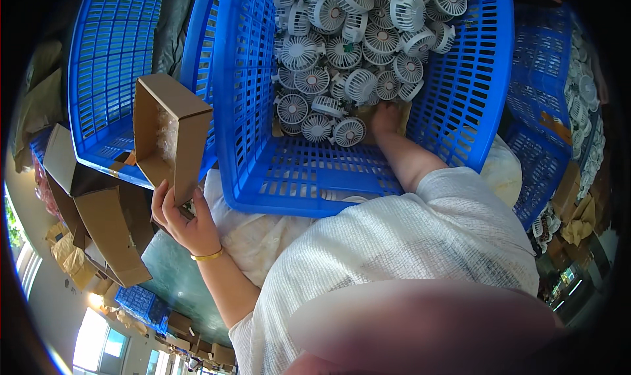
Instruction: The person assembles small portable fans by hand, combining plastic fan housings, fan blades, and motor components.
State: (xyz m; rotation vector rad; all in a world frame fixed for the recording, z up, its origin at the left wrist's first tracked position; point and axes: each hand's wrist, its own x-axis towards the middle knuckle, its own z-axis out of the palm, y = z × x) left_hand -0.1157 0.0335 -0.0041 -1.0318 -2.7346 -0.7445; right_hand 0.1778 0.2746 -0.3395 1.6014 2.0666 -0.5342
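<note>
My left hand (187,224), a yellow band at its wrist, grips the lower edge of a small open cardboard box (190,145). Crumpled clear plastic (165,138) shows inside that box, which is tilted beside the basket. Before me a large blue plastic basket (289,184) holds a heap of small white fans (348,53) with round grilles. My right hand (386,117) reaches down inside it, by the right wall at the near edge of the heap. Its fingertips are hard to make out against the fans, and whether they hold one does not show.
Another blue basket (108,72) stands at the left, with dark sheeting (174,26) in it. Open cardboard cartons (112,230) lie below it. More blue crates (536,145) and white fans (582,92) are on the right. White bags (253,234) sit under the middle basket.
</note>
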